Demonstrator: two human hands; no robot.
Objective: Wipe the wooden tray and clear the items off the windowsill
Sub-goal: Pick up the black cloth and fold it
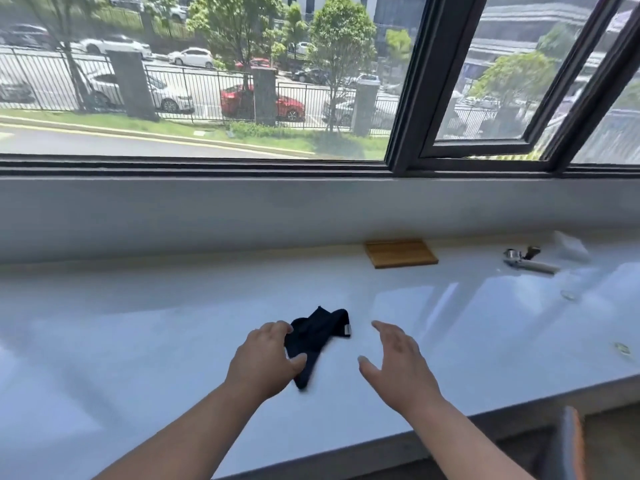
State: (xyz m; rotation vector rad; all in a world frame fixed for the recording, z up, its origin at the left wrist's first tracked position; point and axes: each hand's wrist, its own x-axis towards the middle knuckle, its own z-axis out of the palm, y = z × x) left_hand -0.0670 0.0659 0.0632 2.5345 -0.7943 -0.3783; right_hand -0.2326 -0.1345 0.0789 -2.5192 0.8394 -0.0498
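A crumpled black cloth [320, 332] lies on the white windowsill [138, 323] in front of me. My left hand [265, 362] rests over the cloth's left edge, fingers spread and touching it, but not closed around it. My right hand [398, 365] hovers open just right of the cloth, holding nothing. A small flat wooden tray [401, 253] lies against the back wall, beyond my right hand.
A metal tool with a white handle [528, 263] and a clear plastic bag [571, 249] lie at the far right of the sill. Two small bits [568, 295] [623, 348] sit near the right edge. An orange-edged object [571, 445] stands below the sill.
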